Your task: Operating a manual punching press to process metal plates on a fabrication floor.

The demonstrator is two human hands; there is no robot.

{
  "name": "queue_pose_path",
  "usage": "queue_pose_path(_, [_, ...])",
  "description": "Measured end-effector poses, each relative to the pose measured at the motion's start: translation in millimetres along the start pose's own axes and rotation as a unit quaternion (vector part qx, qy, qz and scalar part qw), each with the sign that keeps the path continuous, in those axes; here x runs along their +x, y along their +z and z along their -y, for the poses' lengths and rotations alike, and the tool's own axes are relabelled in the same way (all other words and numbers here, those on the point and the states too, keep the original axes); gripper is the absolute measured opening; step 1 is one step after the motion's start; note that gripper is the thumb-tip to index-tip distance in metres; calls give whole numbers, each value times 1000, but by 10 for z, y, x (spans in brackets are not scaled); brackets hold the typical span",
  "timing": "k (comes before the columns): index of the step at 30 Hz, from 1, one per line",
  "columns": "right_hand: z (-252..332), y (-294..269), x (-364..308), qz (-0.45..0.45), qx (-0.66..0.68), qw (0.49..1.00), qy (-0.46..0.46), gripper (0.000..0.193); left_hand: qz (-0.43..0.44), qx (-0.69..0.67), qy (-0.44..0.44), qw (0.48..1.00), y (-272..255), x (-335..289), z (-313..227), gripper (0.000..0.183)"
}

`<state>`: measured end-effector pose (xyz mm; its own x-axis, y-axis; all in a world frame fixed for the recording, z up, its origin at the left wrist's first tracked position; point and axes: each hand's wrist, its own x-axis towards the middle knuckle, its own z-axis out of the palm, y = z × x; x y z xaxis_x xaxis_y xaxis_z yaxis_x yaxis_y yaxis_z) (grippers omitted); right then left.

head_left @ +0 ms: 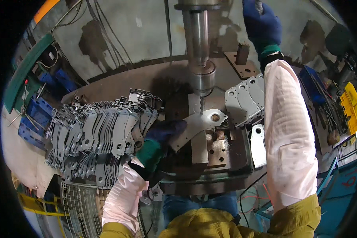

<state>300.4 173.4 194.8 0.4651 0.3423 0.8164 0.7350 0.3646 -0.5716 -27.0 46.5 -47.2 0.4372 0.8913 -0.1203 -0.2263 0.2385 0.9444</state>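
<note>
My left hand [165,132], in a dark blue glove with a green cuff, grips the near left end of a curved flat metal plate [195,126]. The plate's round, holed end lies over a steel fixture block [199,148]. Directly above the plate stands a drill bit [202,104] in the chuck [202,81] of a drill press; whether its tip touches the metal I cannot tell. Raised at the upper right, my gloved right hand [262,24] is closed round a metal lever handle [259,6], most of it outside the picture.
Left of the fixture, many similar plates stand in dense stacked rows [93,129]. More plates [246,99] lie right of the drill, partly behind my right sleeve. A holed base with an upright block [242,55] sits farther back. Yellow bins [352,107] are at far right, a wire basket [80,202] below left.
</note>
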Motion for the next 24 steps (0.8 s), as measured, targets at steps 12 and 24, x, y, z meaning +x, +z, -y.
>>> queue_pose_path(12, [-37, -501, -92, 189, -40, 981, -13, 64, 25, 551, 185, 813, -24, 53, -61, 41])
queue_pose_path(24, [70, -693, -149, 246, 8, 968, 48, 68, -129, 394, 50, 909, 93, 96, -364, 60])
